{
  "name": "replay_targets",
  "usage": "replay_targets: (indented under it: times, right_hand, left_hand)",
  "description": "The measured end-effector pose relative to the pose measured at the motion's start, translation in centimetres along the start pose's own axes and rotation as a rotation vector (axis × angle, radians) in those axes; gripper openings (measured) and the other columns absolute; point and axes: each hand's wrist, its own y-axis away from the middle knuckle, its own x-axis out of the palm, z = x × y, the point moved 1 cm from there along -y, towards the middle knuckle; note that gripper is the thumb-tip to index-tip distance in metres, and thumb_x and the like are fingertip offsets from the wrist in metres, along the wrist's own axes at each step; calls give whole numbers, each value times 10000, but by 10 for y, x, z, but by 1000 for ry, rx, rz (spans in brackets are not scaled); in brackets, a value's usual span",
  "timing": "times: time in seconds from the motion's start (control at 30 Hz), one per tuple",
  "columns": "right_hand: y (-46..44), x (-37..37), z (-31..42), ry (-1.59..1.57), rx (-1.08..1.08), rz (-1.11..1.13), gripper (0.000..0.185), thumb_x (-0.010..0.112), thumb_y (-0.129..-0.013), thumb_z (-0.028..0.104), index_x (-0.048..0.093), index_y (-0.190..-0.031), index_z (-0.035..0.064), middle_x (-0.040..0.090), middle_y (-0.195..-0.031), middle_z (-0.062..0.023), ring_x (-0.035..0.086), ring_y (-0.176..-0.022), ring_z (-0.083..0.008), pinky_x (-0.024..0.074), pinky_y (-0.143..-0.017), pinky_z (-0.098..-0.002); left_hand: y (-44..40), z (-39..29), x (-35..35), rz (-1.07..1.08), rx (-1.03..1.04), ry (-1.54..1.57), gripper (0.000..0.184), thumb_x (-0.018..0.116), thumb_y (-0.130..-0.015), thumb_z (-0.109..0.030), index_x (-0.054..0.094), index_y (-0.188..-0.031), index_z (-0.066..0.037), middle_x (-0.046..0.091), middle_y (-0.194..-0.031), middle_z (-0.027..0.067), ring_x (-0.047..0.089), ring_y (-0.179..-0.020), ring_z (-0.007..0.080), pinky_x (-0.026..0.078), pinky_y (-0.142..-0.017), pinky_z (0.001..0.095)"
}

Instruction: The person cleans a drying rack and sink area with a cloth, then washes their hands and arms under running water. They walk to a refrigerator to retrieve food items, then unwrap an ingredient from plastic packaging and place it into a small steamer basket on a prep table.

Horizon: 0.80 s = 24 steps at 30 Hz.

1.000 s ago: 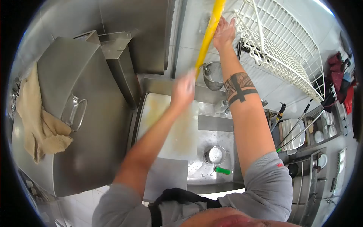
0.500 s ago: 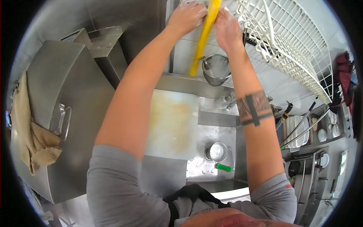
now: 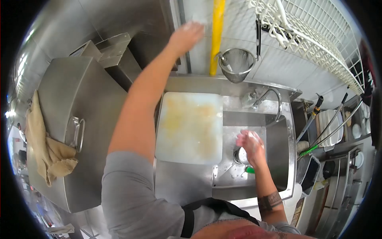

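Observation:
My left hand (image 3: 187, 38) is raised near the tiled wall, to the left of the yellow pipe (image 3: 217, 34). Motion smears its fingers. Over the sink basin (image 3: 274, 139) hovers my right hand (image 3: 251, 147), open, with white suds on it. Partly covered beneath it lie a small round metal cup (image 3: 241, 156) and a green-handled utensil (image 3: 250, 169); I see no grip on either. A stained white cutting board (image 3: 189, 127) rests left of the basin. The curved faucet (image 3: 274, 93) stands behind the sink.
A mesh strainer (image 3: 236, 65) hangs on the wall, beside a white wire rack (image 3: 314, 44) at upper right. Long-handled tools (image 3: 316, 111) and containers stand right of the sink. At left is a steel lidded unit (image 3: 99, 119) with a beige cloth (image 3: 47, 147).
Both hands were up by the yellow pipe. My right hand has come down over the sink, while my left has shifted slightly left and lower. The view has tilted and shifted.

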Motion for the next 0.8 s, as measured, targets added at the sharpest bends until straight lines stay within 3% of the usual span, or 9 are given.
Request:
replay_targets:
  times: [0.07, 0.13, 0.17, 0.23, 0.3, 0.47, 0.53, 0.6, 0.8]
  right_hand:
    - [34, -41, -19, 45, 58, -42, 338, 591, -1011, 237, 603, -1227, -22, 689, -1071, -147, 685, -960, -255, 545, -871, -424]
    - [59, -66, -35, -27, 123, -136, 304, 562, -1021, 230, 599, -1187, -23, 677, -1032, -142, 670, -909, -250, 538, -825, -405]
    - [70, -71, -42, -25, 117, -133, 304, 562, -1021, 230, 599, -1187, -23, 677, -1032, -142, 670, -909, -250, 538, -825, -405]
    - [89, -85, -55, -75, 166, -240, 286, 538, -1027, 227, 593, -1160, -21, 669, -1010, -138, 658, -874, -246, 527, -798, -390]
    - [97, -90, -72, -115, 173, -227, 288, 531, -1028, 225, 589, -1164, -23, 669, -1012, -139, 659, -874, -248, 531, -797, -392]
    - [111, -70, -66, 7, 195, -208, 294, 560, -1021, 205, 611, -1170, -43, 684, -1005, -151, 686, -861, -247, 558, -785, -360]
    - [111, -77, -68, 64, 234, -219, 290, 577, -1018, 191, 625, -1174, -49, 694, -1009, -151, 698, -865, -242, 564, -786, -346]
    - [112, -81, -70, 90, 243, -255, 284, 576, -1019, 178, 625, -1182, -49, 698, -1016, -150, 702, -867, -244, 567, -778, -345]
    - [101, -81, -96, 80, 237, -238, 263, 581, -1020, 166, 645, -1174, -38, 708, -1017, -146, 710, -856, -237, 574, -769, -339]
  left_hand:
    - [-43, 30, -29, 262, -321, -121, 300, 611, -879, -149, 659, -1175, -138, 649, -1233, 44, 573, -1224, 258, 556, -933, 381]
    - [-82, 64, -68, -335, -298, -72, 328, 616, -891, -227, 676, -1169, -65, 647, -1238, 161, 563, -1236, 332, 397, -1117, 472]
    - [-83, 64, -67, -341, -298, -75, 328, 616, -891, -227, 676, -1169, -65, 647, -1238, 161, 563, -1236, 332, 397, -1117, 472]
    - [-70, 58, -47, 329, -485, 59, 315, 597, -897, -136, 655, -1207, -147, 651, -1254, 59, 582, -1206, 270, 579, -895, 386]
    - [-5, 14, 2, -152, -225, -15, 310, 606, -861, -156, 664, -1163, -116, 649, -1246, 72, 582, -1243, 249, 487, -1064, 398]
    - [7, -10, 5, -99, -135, -72, 297, 600, -875, -138, 665, -1164, -122, 636, -1245, 73, 565, -1266, 247, 510, -1044, 376]
    - [-62, 32, -48, 81, -338, 73, 321, 598, -877, -133, 659, -1191, -120, 626, -1283, 78, 544, -1305, 257, 488, -1080, 389]
    - [-100, 69, -73, -354, -331, -54, 325, 604, -906, -218, 677, -1181, -60, 652, -1221, 165, 587, -1191, 338, 410, -1109, 449]
    - [5, -8, 21, -125, -107, 116, 360, 598, -869, -109, 643, -1227, -113, 623, -1318, 77, 537, -1314, 291, 467, -1103, 400]
